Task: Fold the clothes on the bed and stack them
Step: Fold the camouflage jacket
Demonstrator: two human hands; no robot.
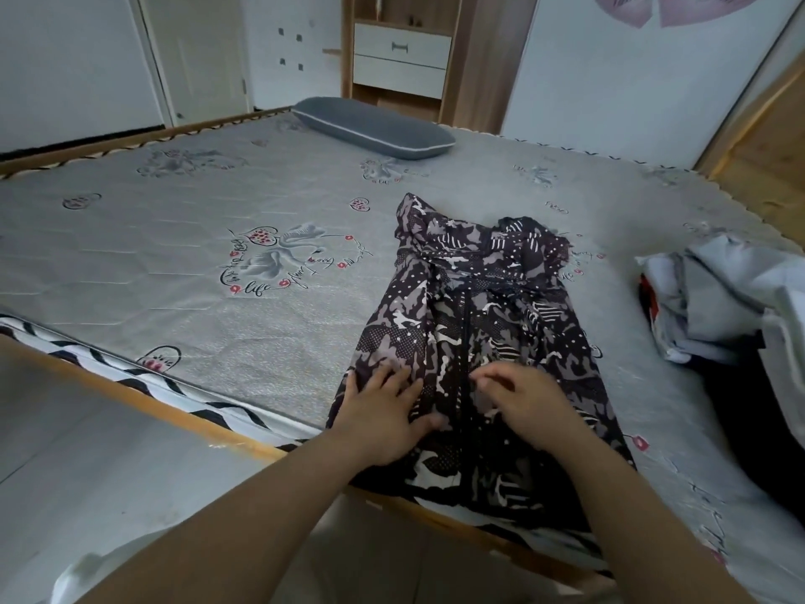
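Fingers (394, 377) of the left hand (383, 418) are lying spread and flat on the camouflage jacket (475, 324), while the right hand (527, 398) is hovering with fingers loosely curled over its zipper, whether pinching it I cannot tell.
Far beyond the left fingertips a grey pillow (372, 126) is sitting at the far side of the bed (196, 220); the jacket is stretching away from both hands, its hem hanging over the near bed edge beneath the wrists; well right of the right hand a heap of pale clothes (732, 294) is lying.
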